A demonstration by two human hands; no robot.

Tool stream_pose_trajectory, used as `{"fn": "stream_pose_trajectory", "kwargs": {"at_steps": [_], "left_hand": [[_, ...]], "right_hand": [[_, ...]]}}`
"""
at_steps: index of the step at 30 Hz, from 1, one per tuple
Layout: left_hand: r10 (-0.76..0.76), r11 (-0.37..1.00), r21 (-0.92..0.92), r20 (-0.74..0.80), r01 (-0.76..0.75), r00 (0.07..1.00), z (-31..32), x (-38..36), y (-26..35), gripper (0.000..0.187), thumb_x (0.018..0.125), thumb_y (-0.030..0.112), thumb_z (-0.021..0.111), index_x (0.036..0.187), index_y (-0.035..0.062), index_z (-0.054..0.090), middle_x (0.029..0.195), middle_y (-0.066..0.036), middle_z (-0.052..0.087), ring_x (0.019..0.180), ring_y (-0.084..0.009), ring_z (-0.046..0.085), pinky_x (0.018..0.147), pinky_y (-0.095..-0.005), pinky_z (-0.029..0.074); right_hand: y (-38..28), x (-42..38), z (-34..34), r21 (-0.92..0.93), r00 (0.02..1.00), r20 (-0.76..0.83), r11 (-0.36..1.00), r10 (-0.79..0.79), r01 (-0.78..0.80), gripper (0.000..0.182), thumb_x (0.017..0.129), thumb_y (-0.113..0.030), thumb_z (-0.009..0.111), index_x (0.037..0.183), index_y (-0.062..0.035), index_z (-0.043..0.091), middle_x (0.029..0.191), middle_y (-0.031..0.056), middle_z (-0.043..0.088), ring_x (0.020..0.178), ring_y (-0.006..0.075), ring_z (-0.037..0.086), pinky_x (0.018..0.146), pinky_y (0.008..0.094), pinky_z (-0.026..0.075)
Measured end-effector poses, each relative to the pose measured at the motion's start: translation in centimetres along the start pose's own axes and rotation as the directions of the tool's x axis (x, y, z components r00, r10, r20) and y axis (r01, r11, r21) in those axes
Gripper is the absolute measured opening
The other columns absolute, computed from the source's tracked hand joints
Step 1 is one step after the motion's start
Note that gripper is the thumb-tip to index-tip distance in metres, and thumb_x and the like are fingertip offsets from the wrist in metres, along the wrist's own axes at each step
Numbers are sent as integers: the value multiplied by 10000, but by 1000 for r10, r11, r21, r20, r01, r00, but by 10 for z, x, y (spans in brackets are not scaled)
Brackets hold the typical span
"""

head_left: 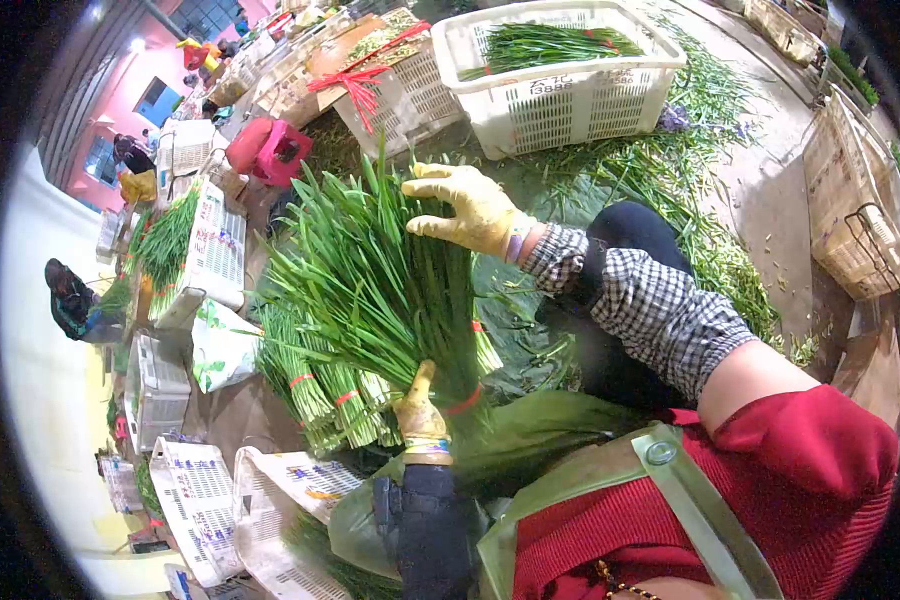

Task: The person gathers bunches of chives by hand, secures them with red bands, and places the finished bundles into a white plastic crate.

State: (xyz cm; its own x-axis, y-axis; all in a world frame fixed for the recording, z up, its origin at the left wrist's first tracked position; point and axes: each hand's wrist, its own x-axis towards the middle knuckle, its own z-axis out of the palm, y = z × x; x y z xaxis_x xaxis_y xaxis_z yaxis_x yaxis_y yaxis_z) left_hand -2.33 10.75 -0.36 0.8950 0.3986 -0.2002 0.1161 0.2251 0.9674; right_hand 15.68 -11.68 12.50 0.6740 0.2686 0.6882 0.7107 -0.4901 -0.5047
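Both my hands wear yellowish gloves. With the thumb up along its side, my left hand (424,415) grips a large bunch of garlic chives (390,270) near its red band. Up at the leaf tips, my right hand (465,208) has its fingers apart and curved beside the leaves. Several banded chive bundles (345,395) lie behind the held bunch, their pale stem ends toward me. A green apron (530,430) covers my lap under the bunch.
A white crate (570,100) holding chives stands ahead, with loose trimmings (710,180) spread on the floor around it. A pink stool (282,152) and red ties (355,85) are at upper left. More crates (195,510) stand left; a person (70,300) works farther off.
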Motion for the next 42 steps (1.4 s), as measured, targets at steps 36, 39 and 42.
{"fn": "stream_pose_trajectory", "kwargs": {"at_steps": [36, 39, 42], "left_hand": [[-9, 998, -57, -89, 4, 996, 5, 0, 25, 390, 804, 169, 756, 1133, -8, 644, 1145, -80, 653, 997, -184, 607, 920, -301, 456], [-137, 961, -266, -203, 80, 970, 5, 7, 32, 443, 779, 210, 782, 1144, -1, 643, 1160, -70, 645, 997, -190, 595, 937, -299, 434], [8, 905, -418, -165, -77, 986, 6, 10, 29, 423, 769, 179, 780, 1140, 30, 641, 1130, -48, 647, 970, -187, 598, 918, -314, 446]], "right_hand": [[58, -41, 28, 311, 788, 308, 726, 533, -613, 500, 890, -367, 648, 1223, 2, 593, 1167, 119, 659, 1052, 203, 624, 935, 304, 468], [25, -52, 37, -168, 492, 721, 812, 488, -559, 490, 889, -464, 588, 1103, -32, 670, 1054, 129, 691, 974, 246, 647, 867, 355, 492], [10, -74, 48, -169, 397, 870, 933, 293, -317, 574, 877, -554, 551, 1031, -16, 681, 967, 172, 696, 922, 304, 659, 829, 422, 494]]}}
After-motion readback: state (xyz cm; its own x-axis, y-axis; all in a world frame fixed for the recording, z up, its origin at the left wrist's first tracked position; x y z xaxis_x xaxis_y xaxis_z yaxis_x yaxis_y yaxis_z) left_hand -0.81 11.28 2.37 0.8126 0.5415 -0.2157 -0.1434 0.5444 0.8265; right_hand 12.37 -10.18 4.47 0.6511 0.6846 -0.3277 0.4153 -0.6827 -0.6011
